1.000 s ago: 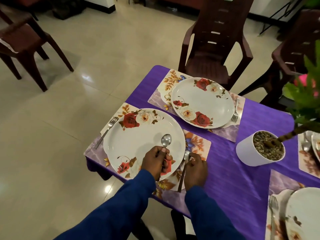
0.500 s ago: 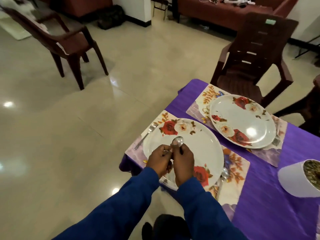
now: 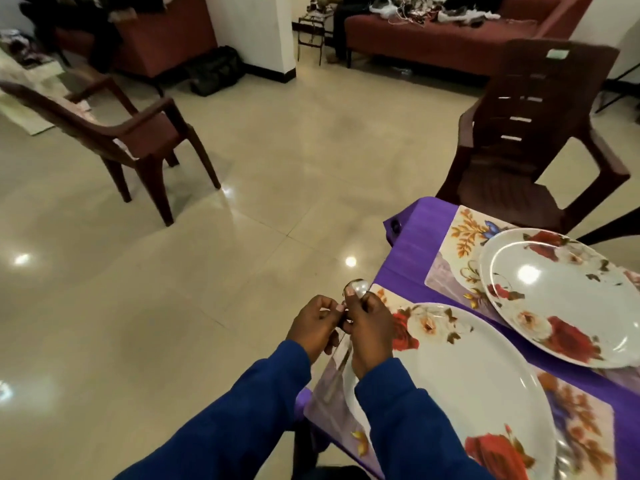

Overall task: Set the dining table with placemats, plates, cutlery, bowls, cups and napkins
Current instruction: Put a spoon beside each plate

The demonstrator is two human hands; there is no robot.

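At the worktop [image 3: 412, 237] corner, we see our left hand [image 3: 313, 329] and right hand [image 3: 369, 327] pressed together, both pinching a spoon [image 3: 358, 288], beside the near plate [image 3: 467, 375].

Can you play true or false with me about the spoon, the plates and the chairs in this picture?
1. Both hands hold the spoon. True: the left hand and the right hand meet around it.
2. The near plate has blue stars on it. False: it has red and white flowers.
3. The tablecloth is purple. True.
4. Someone sits in the chair on the left. False: nobody sits there.
5. The far plate lies on a placemat. True.
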